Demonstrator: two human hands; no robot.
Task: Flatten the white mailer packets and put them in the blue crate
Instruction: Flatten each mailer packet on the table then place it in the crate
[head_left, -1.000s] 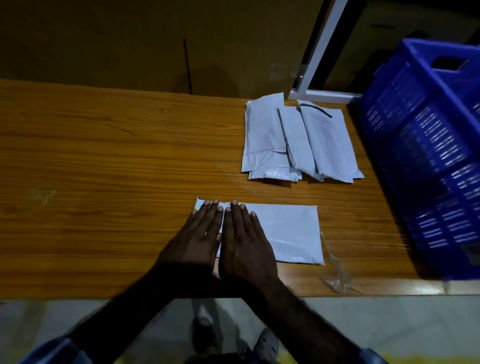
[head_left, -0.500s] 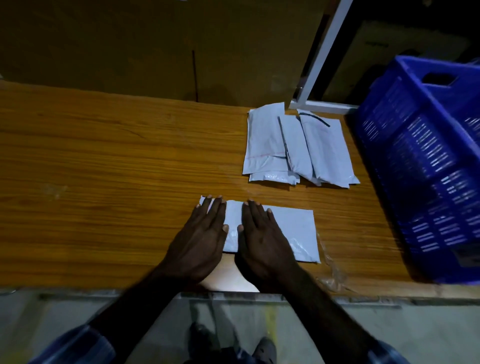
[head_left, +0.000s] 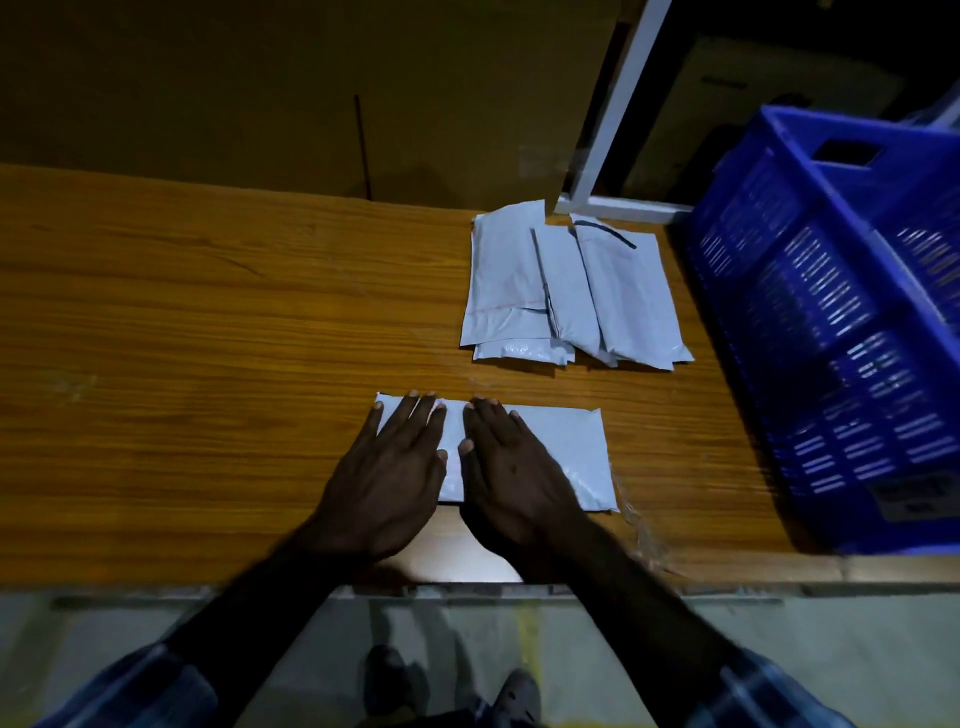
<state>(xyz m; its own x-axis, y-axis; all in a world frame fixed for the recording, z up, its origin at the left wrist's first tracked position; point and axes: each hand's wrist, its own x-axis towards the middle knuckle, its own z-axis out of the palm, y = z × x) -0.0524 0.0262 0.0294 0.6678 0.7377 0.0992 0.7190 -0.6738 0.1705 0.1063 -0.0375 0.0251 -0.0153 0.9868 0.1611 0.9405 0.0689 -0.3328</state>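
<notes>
Both hands have slid apart a bit since a moment ago: left hand and right hand press flat, fingers straight and lightly spread, on the white packet near the worktop's front edge. Looks nearly flat, so it's probably headed for the blue crate at 2 o'clock, while the other packets wait at 12.

No legible text anywhere; label on blue crate wall too blurred to read.

White mailer packet flat on table edge, packet pile behind, blue crate right
</notes>
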